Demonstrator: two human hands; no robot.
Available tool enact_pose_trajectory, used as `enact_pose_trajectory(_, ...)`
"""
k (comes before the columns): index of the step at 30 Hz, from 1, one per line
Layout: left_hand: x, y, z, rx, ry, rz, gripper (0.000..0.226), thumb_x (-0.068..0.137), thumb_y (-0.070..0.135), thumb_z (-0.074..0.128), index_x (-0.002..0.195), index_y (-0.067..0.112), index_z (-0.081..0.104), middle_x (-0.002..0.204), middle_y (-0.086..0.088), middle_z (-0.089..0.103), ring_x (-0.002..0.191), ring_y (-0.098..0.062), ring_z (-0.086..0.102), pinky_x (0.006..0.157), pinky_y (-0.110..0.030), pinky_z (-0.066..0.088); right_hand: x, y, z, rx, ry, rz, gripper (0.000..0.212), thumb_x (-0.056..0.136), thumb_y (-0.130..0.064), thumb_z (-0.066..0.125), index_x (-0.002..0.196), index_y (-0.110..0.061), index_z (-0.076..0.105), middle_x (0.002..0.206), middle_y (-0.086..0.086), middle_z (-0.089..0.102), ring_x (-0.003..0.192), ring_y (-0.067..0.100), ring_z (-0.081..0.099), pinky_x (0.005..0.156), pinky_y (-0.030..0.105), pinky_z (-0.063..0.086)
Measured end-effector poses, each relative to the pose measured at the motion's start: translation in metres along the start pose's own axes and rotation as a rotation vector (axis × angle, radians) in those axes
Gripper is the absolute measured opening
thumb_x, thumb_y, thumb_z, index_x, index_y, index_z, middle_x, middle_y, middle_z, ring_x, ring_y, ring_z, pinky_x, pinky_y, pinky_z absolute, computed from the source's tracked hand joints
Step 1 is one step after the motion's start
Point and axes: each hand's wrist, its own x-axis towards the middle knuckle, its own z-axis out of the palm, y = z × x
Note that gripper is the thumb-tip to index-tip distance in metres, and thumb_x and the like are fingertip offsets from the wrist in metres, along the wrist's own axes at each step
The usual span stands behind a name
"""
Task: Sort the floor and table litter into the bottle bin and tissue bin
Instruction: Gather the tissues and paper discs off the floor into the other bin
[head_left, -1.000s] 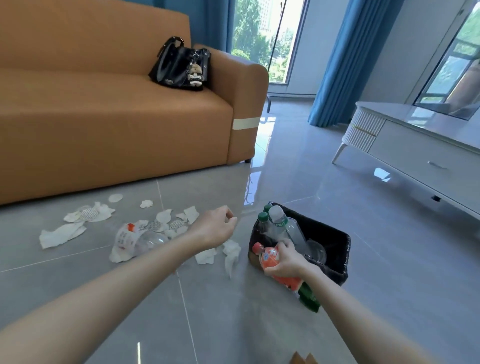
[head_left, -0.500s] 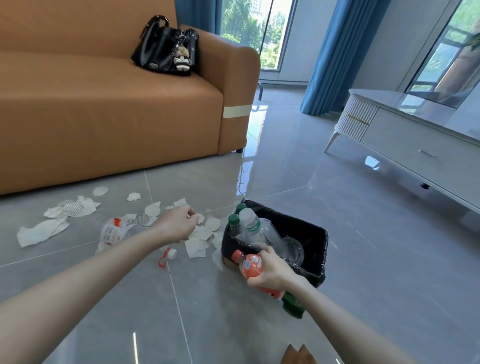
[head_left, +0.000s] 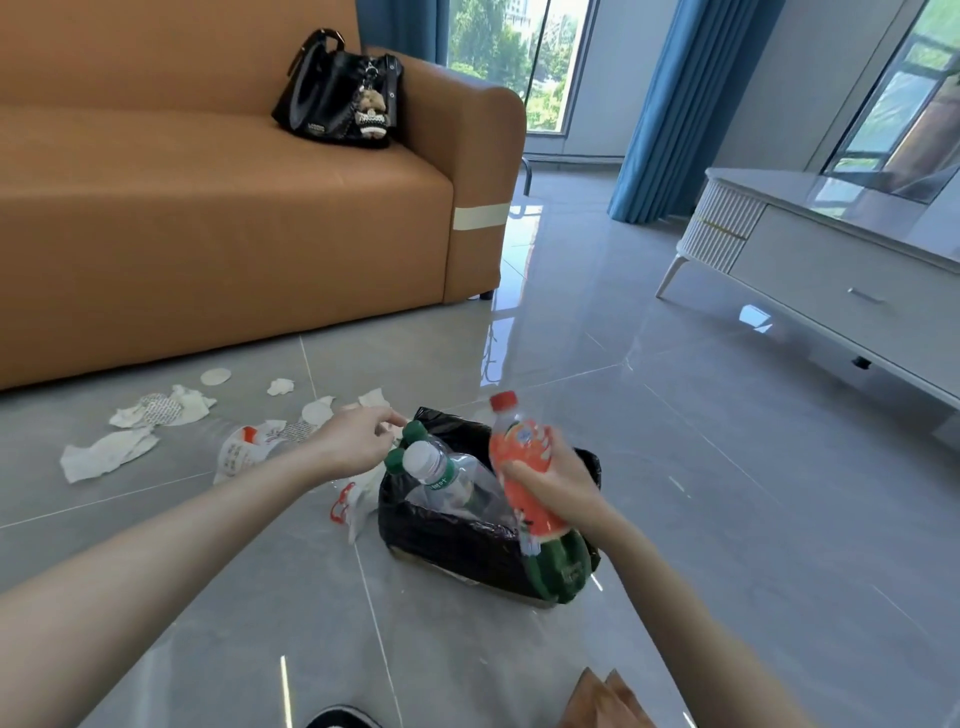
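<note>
Right hand (head_left: 550, 483) grips the bottle (head_left: 519, 452) over the bin (head_left: 441, 535); I'd lay it in gently, it's crowded. The left hand (head_left: 358, 447) grip I can't tell

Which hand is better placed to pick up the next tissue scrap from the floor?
Left. The left hand is empty and hovers beside the tissue scraps left of the bottle bin; the right hand grips an orange soda bottle over that bin.
</note>
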Motion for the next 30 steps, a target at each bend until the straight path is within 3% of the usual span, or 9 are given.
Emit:
enact_pose_trajectory(4,-0.002,0.002,0.012,0.043,-0.084,0.044,0.042,0.095,0.016,0.041,0.134,0.027,0.051,0.135,0.001,0.054,0.117,-0.019,0.054,0.090,-0.025,0.044,0.018,-0.012,-0.015,0.161,0.253,-0.061,0.052,0.077,-0.024,0.077,0.116,-0.024,0.043,0.097,-0.005,0.061,0.082,0.009,0.064,0.064,0.020,0.050)
enact_pose_trajectory(6,-0.003,0.002,0.017,0.071,-0.125,0.064,0.048,0.092,0.016,0.042,0.138,0.030,0.046,0.137,0.000,0.052,0.112,-0.022,0.059,0.094,-0.031,0.048,0.027,-0.012,-0.015,0.155,0.298,-0.079,0.059,0.073,-0.024,0.080,0.118,-0.026,0.042,0.101,-0.006,0.060,0.087,0.008,0.062,0.067,0.018,0.047)
enact_pose_trajectory(10,-0.004,0.011,0.020,0.109,-0.153,0.123,0.052,0.093,0.013,0.041,0.143,0.028,0.040,0.146,0.000,0.042,0.121,-0.019,0.050,0.096,-0.026,0.040,0.036,0.008,-0.003,0.002,0.207,-0.038,0.069,0.068,-0.021,0.083,0.123,-0.025,0.040,0.108,-0.001,0.060,0.093,0.015,0.062,0.076,0.024,0.048)
enact_pose_trajectory(16,-0.003,0.010,0.020,0.101,-0.175,0.117,0.053,0.092,0.015,0.041,0.143,0.030,0.037,0.146,-0.001,0.043,0.102,-0.017,0.053,0.097,-0.032,0.043,0.035,0.048,0.019,-0.174,0.131,0.052,0.075,0.066,-0.022,0.082,0.130,-0.020,0.043,0.113,0.002,0.058,0.097,0.016,0.058,0.079,0.025,0.045)
enact_pose_trajectory(21,-0.001,0.003,0.020,0.078,-0.155,0.098,0.056,0.090,0.016,0.042,0.144,0.029,0.036,0.113,-0.007,0.059,0.089,-0.019,0.048,0.086,-0.038,0.048,0.037,0.069,0.021,-0.242,0.127,0.129,0.092,0.074,-0.022,0.078,0.149,-0.018,0.026,0.136,0.008,0.047,0.117,0.022,0.051,0.093,0.029,0.045)
enact_pose_trajectory(23,-0.002,0.005,0.017,0.055,-0.134,0.093,0.055,0.091,0.014,0.043,0.145,0.024,0.037,0.128,-0.011,0.057,0.100,-0.020,0.052,0.091,-0.031,0.043,0.035,0.067,0.024,-0.365,0.236,0.076,0.082,0.079,-0.026,0.073,0.148,-0.016,0.029,0.139,0.009,0.042,0.124,0.028,0.043,0.101,0.036,0.040)
enact_pose_trajectory(26,-0.003,0.006,0.010,0.029,-0.100,0.075,0.050,0.093,0.014,0.043,0.143,0.022,0.040,0.140,-0.006,0.049,0.123,-0.021,0.050,0.094,-0.025,0.039,0.020,0.055,0.034,-0.474,0.386,-0.200,0.041,0.082,-0.023,0.067,0.121,-0.017,0.052,0.118,0.003,0.050,0.112,0.024,0.043,0.091,0.029,0.040)
enact_pose_trajectory(28,-0.003,0.003,0.006,0.007,-0.091,0.056,0.049,0.094,0.015,0.042,0.142,0.024,0.040,0.137,-0.004,0.050,0.117,-0.021,0.053,0.086,-0.025,0.043,0.007,0.048,0.045,-0.532,0.281,-0.356,0.019,0.085,-0.026,0.065,0.101,-0.022,0.056,0.102,-0.007,0.052,0.098,0.013,0.047,0.077,0.021,0.041)
enact_pose_trajectory(30,-0.006,-0.002,0.002,-0.003,-0.086,0.031,0.049,0.094,0.015,0.041,0.142,0.024,0.040,0.135,-0.002,0.051,0.107,-0.021,0.057,0.079,-0.026,0.045,-0.003,0.048,0.057,-0.660,0.073,-0.385,0.013,0.087,-0.032,0.062,0.096,-0.023,0.059,0.096,-0.012,0.055,0.092,0.009,0.052,0.071,0.021,0.045)
